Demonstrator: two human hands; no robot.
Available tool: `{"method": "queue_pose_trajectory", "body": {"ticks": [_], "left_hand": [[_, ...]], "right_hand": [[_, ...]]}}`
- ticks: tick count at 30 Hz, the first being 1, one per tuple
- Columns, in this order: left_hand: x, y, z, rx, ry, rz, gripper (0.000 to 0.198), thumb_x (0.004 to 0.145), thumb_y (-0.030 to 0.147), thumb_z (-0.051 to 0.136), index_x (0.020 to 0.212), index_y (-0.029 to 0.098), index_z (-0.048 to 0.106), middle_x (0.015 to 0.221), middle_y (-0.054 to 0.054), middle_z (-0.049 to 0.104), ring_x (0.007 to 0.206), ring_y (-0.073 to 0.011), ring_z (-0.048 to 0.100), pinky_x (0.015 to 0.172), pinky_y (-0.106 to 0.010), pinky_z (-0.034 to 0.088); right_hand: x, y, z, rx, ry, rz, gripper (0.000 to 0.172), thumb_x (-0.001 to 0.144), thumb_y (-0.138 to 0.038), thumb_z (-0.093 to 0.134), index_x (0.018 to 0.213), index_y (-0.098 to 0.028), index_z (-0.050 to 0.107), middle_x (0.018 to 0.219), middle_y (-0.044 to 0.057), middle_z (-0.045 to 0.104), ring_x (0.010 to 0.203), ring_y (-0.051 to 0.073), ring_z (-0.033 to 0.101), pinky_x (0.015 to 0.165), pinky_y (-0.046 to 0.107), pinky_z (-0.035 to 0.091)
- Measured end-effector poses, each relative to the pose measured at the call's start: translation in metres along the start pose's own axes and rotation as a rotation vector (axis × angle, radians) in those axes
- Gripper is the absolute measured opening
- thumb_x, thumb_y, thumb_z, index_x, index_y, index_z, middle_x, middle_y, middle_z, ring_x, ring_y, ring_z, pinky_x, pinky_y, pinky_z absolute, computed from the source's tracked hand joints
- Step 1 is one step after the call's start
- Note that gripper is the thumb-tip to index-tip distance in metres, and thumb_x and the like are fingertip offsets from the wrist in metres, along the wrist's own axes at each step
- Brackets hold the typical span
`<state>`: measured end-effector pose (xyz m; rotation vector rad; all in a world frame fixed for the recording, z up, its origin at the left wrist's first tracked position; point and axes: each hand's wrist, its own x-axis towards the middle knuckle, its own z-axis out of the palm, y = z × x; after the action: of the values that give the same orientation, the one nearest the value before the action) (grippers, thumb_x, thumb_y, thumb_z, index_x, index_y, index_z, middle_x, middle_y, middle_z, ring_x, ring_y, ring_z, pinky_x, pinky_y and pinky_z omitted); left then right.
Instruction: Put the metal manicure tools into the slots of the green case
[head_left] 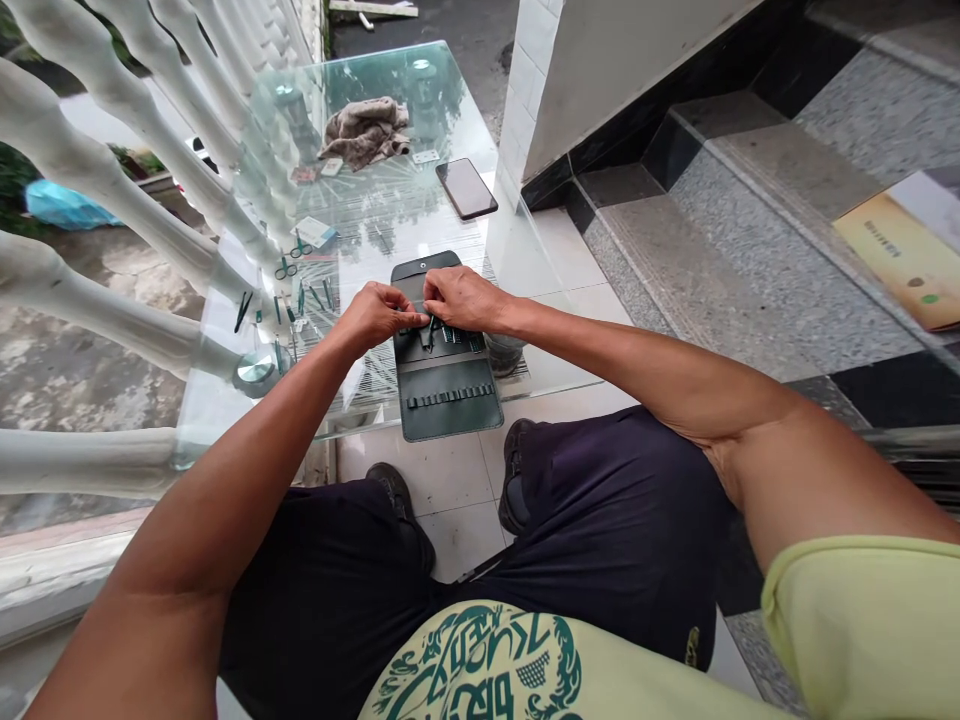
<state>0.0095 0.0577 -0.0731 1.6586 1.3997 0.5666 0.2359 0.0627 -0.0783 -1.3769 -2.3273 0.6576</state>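
Note:
A dark green manicure case [450, 400] lies unfolded on the glass table, with a row of elastic loops on its near flap and a snap on its far flap. Over the case's middle section, my left hand [384, 315] has its fingers pinched together. Right beside it, my right hand [466, 298] is closed too, its fingertips almost touching the left ones. What the fingers hold is too small and hidden to name. Small metallic tools [451, 335] show in the case below my right hand. To the left lie small scissors [286, 267], tweezers [242, 312] and several slim tools [302, 300].
On the glass table [540, 350] are a phone [466, 188], a crumpled brown cloth [366, 132] and a small packet [315, 232]. White balusters [112, 165] border the left side. Stone steps [697, 230] rise at the right, with a yellow box [904, 250] on them.

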Motion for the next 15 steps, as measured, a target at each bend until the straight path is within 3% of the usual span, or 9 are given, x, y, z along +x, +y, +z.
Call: {"method": "queue_pose_trajectory", "body": {"ticks": [6,15], "left_hand": [[0.008,-0.004,-0.004,0.046,-0.031,-0.006,0.061,0.062,0.062,0.119,0.067,0.022,0.074,0.067,0.000,0.061,0.069,-0.0164,0.047,0.066,-0.035,0.029],[0.016,0.000,-0.012,0.124,-0.070,-0.052,0.056,0.066,0.062,0.119,0.069,0.025,0.076,0.068,-0.001,0.066,0.073,-0.0215,0.059,0.074,-0.038,0.040]], "right_hand": [[-0.002,0.003,-0.001,-0.097,-0.036,-0.020,0.009,0.116,-0.014,0.073,0.117,-0.023,0.074,0.126,0.012,0.085,0.115,0.030,0.072,0.101,0.041,0.052],[-0.003,-0.004,-0.005,-0.059,-0.074,0.025,0.010,0.118,-0.014,0.070,0.117,-0.024,0.073,0.126,0.012,0.084,0.114,0.031,0.071,0.101,0.041,0.051]]}}
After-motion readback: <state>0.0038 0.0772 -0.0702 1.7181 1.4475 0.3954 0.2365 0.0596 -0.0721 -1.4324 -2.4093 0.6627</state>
